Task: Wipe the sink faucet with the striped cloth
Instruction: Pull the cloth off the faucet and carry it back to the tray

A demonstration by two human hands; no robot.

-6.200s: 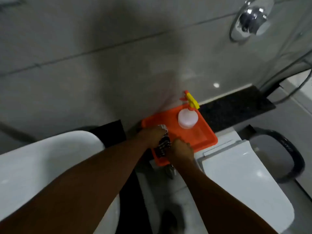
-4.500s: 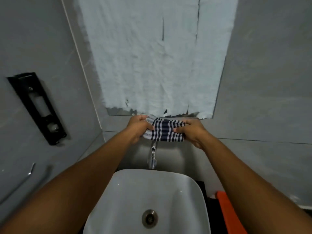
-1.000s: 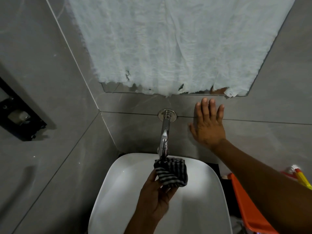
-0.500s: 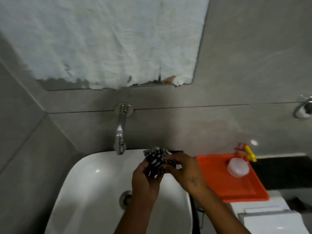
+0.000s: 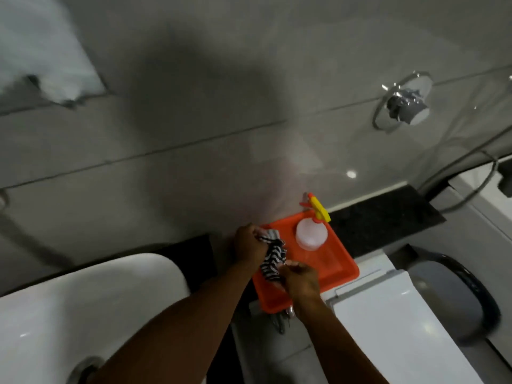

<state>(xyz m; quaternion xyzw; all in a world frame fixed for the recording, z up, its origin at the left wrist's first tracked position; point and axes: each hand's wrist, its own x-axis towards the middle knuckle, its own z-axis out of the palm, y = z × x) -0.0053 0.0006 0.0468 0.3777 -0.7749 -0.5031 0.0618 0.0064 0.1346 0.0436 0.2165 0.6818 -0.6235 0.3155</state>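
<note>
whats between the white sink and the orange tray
In the head view, a strip of dark counter separates the white sink from the orange tray. The left hand and its forearm cross above it, gripping the striped cloth.

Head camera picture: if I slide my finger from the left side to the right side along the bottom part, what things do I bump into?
White sink → striped cloth held over the orange tray → white toilet lid → dark bin rim.

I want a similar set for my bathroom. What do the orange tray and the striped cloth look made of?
Orange tray: probably moulded plastic, with a smooth, slightly glossy surface and rounded rim. Striped cloth: soft woven fabric, matte, bunching limply between the left hand and right hand.
</note>
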